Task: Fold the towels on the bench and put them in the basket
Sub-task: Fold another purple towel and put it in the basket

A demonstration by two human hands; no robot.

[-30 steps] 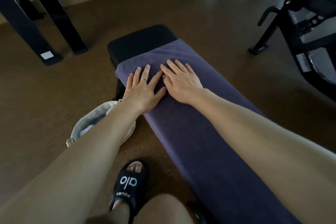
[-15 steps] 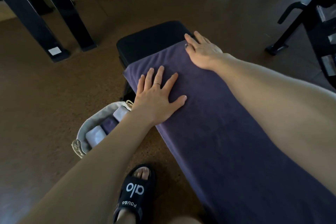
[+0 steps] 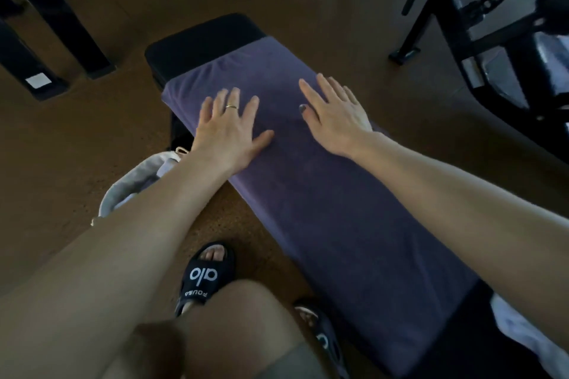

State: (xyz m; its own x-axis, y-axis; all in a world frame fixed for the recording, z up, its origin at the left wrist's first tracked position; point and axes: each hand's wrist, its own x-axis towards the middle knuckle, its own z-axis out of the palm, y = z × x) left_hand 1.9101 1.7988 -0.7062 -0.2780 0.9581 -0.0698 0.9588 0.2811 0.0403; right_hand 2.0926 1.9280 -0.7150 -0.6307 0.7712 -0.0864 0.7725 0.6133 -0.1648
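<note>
A purple towel lies spread lengthwise over the black bench, covering most of its top. My left hand rests flat on the towel near its far left side, fingers spread, a ring on one finger. On the towel's far right side my right hand is also flat with fingers apart. Neither hand grips the cloth. The pale fabric basket stands on the floor left of the bench, partly hidden by my left forearm. A light towel shows at the bench's near right end.
Black rack legs stand on the brown floor at the far left. A black exercise machine frame fills the far right. My foot in a black slide sandal and my knee are between the basket and the bench.
My right hand has come back from the towel's far right corner to lie flat beside my left hand. My left hand stayed pressed on the towel. The camera has tilted a little.
</note>
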